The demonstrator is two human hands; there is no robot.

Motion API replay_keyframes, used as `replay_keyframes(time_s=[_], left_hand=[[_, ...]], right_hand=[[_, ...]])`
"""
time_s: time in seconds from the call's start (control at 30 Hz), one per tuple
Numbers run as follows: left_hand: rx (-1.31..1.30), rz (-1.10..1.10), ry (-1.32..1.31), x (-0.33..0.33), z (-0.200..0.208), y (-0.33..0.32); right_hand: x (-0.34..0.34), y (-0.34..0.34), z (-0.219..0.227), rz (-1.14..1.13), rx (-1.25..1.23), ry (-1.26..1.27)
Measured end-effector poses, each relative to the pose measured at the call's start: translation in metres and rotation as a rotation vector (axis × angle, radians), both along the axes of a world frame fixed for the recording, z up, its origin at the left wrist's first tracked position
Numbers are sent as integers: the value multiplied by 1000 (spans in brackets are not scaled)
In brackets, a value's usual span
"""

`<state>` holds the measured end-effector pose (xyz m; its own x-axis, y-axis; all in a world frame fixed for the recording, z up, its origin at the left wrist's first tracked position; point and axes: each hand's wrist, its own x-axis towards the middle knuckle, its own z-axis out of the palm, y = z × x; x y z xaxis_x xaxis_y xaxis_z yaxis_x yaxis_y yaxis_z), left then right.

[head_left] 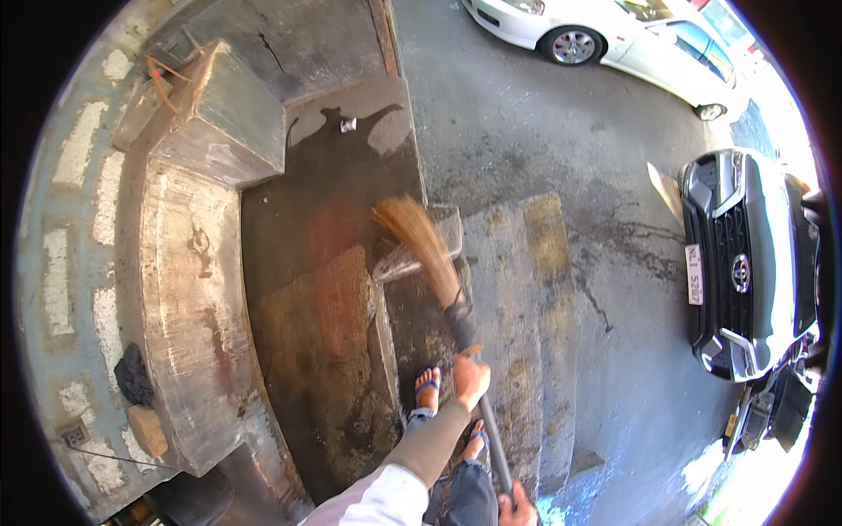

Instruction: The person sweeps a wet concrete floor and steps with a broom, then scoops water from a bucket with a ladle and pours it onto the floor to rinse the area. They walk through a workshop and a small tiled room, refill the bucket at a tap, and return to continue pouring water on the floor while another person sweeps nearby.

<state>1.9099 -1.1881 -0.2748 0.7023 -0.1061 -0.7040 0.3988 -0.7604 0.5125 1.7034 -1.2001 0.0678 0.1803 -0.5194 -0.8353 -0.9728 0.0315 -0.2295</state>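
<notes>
A long-handled broom (434,259) with tan straw bristles slants across the middle of the view. My left hand (472,381) is wrapped round its grey handle, a little below the dark binding. Lower down, near the bottom edge, my right hand (517,507) grips the same handle. The bristle end is slightly blurred and lies over a concrete block (399,261) beside the sunken wet floor (303,210); whether it touches is hard to tell. A small whitish scrap (348,125) lies farther off on that wet floor.
My sandalled feet (427,390) stand by concrete steps (509,351). A low concrete ledge (189,289) borders the left, with a dark cloth (133,377) and a brick-like block (147,430). A white car (631,44) and a dark-grilled vehicle (737,263) are parked right.
</notes>
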Motion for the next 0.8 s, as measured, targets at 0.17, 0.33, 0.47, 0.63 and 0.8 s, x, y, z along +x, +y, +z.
replay_keyframes(time_s=[0.17,0.33,0.47,0.63,0.8], left_hand=[[223,234,34,-15,16,57],[56,8,-107,-16,55,18],[-29,-41,161,-32,94,19],[343,224,126,-53,102,69],[68,-32,-9,-69,91,61]], right_hand=[[-17,11,9,324,84,98],[-30,28,12,-21,77,30],[-47,52,25,-34,100,70],[-71,60,36,177,47,78],[-83,58,33,-12,152,126]])
